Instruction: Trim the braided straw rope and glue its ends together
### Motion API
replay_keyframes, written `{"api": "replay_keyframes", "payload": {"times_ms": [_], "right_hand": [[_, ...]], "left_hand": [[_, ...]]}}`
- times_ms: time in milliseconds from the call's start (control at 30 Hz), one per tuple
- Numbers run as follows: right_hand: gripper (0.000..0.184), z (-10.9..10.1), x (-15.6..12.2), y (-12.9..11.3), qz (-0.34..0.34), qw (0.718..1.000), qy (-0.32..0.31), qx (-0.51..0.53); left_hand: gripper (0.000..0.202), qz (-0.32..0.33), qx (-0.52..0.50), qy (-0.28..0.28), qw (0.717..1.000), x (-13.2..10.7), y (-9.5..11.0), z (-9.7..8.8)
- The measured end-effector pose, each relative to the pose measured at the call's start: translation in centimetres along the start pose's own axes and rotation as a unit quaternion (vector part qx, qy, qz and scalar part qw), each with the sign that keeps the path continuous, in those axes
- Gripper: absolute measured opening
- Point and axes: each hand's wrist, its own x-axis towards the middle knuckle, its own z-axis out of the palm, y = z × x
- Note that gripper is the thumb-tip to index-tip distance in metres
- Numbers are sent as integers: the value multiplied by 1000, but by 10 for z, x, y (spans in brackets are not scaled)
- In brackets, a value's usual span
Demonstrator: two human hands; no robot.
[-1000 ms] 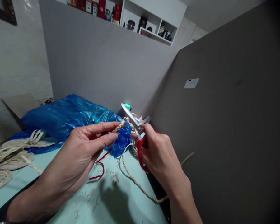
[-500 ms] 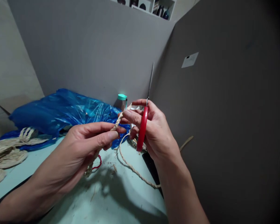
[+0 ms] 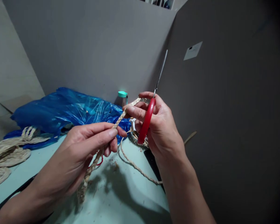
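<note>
A pale braided cord (image 3: 120, 118) runs up at a slant between my two hands. My left hand (image 3: 91, 143) pinches it between thumb and fingers, and its thicker lower length hangs below that hand. Higher up, my right hand (image 3: 157, 119) grips the cord's upper part between thumb and fingers. The same hand carries scissors (image 3: 147, 121) with red handles, their blades pointing up and away from the cord. A bit of red string (image 3: 100, 162) shows behind my left hand.
Behind my hands lies a blue plastic bag (image 3: 67, 109), with a teal-lidded bottle (image 3: 122, 97) beside it. Bundles of pale fibre (image 3: 11, 152) lie at the left. A thin twisted cord (image 3: 140, 169) crosses the pale green table (image 3: 140, 199). Grey panels (image 3: 88, 46) rise behind and at the right.
My right hand has moved up and right with the scissors, whose blades now lean further right. More braided cord shows between my hands and below my left hand.
</note>
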Motion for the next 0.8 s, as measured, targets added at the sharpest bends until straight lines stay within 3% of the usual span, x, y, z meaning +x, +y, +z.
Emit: {"api": "replay_keyframes", "payload": {"times_ms": [233, 400, 533, 667, 800], "right_hand": [[58, -7, 3, 0, -22, 999, 32, -37], [54, -10, 6, 2, -33, 997, 27, -66], [44, -10, 8, 4, -44, 992, 35, -117], [30, -11, 3, 1, -107, 945, 37, -307], [34, -8, -8, -8, -141, 878, -35, -457]], "left_hand": [[10, 30, 60, -21, 998, -2, -1, -4], [12, 13, 58, -32, 998, -3, -3, -9], [13, -5, 9, -8, 1000, -2, 1, -10], [7, -27, -80, -1, 996, -1, 11, -7], [11, -13, -117, 4, 993, 0, 20, -8]]}}
